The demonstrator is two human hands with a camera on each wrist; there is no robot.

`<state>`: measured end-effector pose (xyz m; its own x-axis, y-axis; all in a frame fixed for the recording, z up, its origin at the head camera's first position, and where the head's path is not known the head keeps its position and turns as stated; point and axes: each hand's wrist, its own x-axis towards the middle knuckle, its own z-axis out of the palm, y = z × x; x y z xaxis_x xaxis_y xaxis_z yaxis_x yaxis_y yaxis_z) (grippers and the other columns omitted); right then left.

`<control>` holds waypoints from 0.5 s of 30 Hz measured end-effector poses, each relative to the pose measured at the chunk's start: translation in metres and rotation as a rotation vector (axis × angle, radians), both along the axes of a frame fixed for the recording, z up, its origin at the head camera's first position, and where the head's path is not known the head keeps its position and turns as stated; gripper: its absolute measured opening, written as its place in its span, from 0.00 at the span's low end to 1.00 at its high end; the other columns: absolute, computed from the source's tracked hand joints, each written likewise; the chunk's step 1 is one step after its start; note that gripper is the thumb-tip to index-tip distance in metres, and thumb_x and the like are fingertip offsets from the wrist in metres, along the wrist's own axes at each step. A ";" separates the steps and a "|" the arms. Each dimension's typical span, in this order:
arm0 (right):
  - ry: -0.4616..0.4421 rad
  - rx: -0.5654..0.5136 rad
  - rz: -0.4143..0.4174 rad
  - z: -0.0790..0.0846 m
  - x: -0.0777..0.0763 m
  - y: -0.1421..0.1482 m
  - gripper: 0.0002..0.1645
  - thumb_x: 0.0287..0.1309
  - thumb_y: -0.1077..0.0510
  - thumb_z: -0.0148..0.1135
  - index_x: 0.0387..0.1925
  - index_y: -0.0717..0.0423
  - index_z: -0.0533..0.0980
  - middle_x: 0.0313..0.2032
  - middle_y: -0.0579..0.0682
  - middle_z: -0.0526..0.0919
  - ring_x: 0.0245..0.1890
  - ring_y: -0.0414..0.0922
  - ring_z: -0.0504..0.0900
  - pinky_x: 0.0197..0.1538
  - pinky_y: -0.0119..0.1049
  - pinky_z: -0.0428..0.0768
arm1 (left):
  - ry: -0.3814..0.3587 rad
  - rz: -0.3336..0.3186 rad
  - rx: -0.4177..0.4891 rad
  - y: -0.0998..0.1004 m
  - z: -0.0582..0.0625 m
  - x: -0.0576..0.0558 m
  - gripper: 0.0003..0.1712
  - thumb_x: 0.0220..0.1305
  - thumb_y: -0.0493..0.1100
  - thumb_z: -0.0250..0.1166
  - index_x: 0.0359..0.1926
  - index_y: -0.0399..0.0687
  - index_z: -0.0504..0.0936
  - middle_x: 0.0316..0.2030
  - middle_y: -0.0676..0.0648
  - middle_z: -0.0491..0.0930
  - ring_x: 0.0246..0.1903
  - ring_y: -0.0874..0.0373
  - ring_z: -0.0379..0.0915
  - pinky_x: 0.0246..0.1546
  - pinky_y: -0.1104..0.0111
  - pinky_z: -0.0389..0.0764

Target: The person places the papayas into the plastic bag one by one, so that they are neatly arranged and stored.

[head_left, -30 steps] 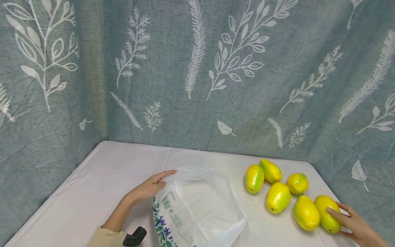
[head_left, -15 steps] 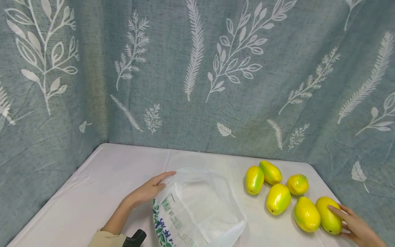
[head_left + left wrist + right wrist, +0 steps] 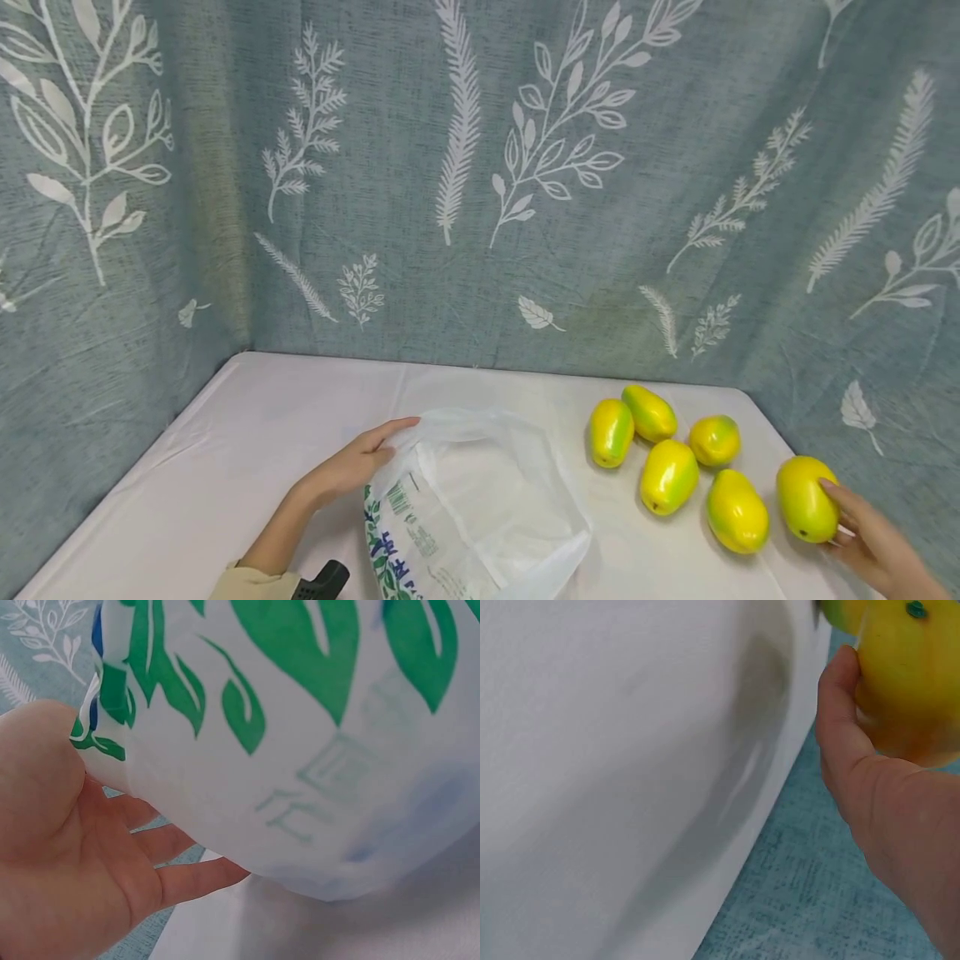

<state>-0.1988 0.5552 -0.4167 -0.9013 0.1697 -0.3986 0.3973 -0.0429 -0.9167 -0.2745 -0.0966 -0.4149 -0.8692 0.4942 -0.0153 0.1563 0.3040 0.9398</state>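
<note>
My right hand (image 3: 870, 533) grips a yellow-green mango (image 3: 806, 498) at the table's right edge. Its thumb (image 3: 841, 705) lies along the side of the fruit in the right wrist view, and a small green stem shows on the mango (image 3: 900, 675). The fruit is raised off the table, with a shadow below. At the centre front, my left hand (image 3: 352, 462) holds the rim of a white plastic bag (image 3: 450, 533) printed with green leaves and blue letters. The bag's mouth is spread wide. In the left wrist view, several fingertips of the left hand (image 3: 82, 862) are hidden behind the bag.
Several more mangoes lie loose right of the bag, the nearest mango (image 3: 737, 511) close to the lifted one. A white-covered table (image 3: 247, 433) holds everything. Patterned blue-green curtains (image 3: 420, 292) close off the back and sides.
My right hand has lifted the mango and drawn it slightly away from its neighbour, leaving a gap between them. The left hand keeps its hold on the bag. The head view has shifted slightly.
</note>
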 end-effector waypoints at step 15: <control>0.163 -0.542 0.057 0.035 -0.010 -0.033 0.11 0.72 0.50 0.44 0.41 0.42 0.74 0.39 0.45 0.74 0.41 0.45 0.78 0.48 0.49 0.77 | 0.023 0.008 0.008 -0.001 -0.002 0.000 0.28 0.73 0.34 0.41 0.72 0.41 0.56 0.70 0.34 0.52 0.69 0.36 0.40 0.63 0.38 0.45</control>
